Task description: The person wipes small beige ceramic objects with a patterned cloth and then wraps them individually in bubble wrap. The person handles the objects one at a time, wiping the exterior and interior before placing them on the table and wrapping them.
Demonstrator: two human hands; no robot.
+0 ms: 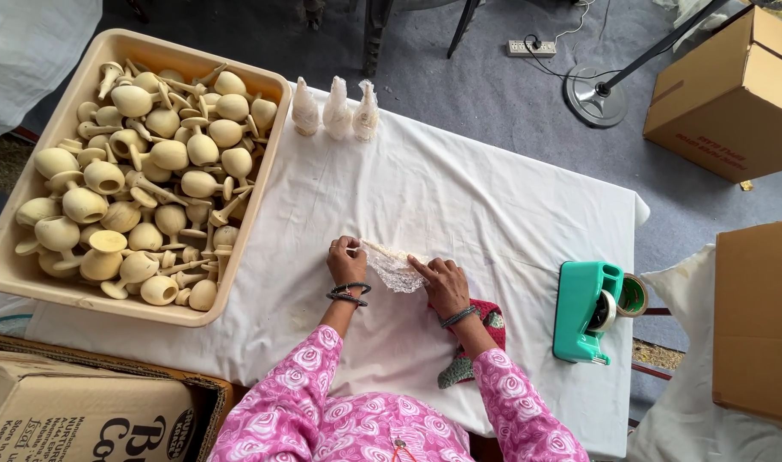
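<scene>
Here, both my hands rest on the white cloth of the table (pixel 493 205), working one item: a small object wrapped in white foam netting (pixel 392 265), lying on its side between them, near the table's front middle. My left hand (pixel 346 261) has its fingers pressed together, pinching the narrow end of the wrapped object. My right hand (pixel 446 285) lies flatter; the index finger is stretched out and presses down on the netting at the wide end, the other fingers loosely curled. I cannot tell how much of the netting is tucked under.

Handling judgement: the netting looks soft, light and springy, likely to slip off or unroll if released. The object inside, judged from the bare pale goblet-shaped pieces (pixel 143 171) heaped in the beige tub (pixel 258 180) at my left, is probably stiff, light, with a thin stem that could be fragile. Best hold: around the bulb through the netting, not at the stem; pinch the loose netting ends only to gather them.

Three wrapped pieces (pixel 335 109) stand upright in a row at the table's far edge, just beside the tub. A teal tape dispenser (pixel 587 312) sits well to my right. A red and green crocheted pad (pixel 485 329) lies under my right wrist. Cardboard boxes (pixel 733 85) stand around.
</scene>
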